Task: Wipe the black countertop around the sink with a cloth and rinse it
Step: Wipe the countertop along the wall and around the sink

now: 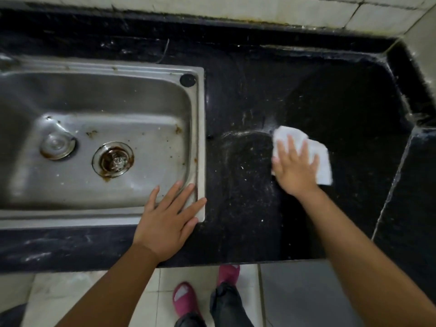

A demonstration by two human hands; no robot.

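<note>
Right grip (295, 171) flat on cloth (316, 152), sink (200, 138) beside

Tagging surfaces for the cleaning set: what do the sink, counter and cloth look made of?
Sink: likely stainless steel, brushed grey, dented, rust-stained. Counter: black speckled stone, maybe granite, glossy where wet. Cloth: white soft fabric or paper towel, creased under the right hand.

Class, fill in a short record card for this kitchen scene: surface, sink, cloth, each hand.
surface: black speckled stone countertop, streaked with pale smears
sink: stainless steel sink, rust-stained around the drain
cloth: white folded cloth, flat on countertop right of sink
right hand: pressed flat on cloth
left hand: open, resting on sink's near right corner
</note>
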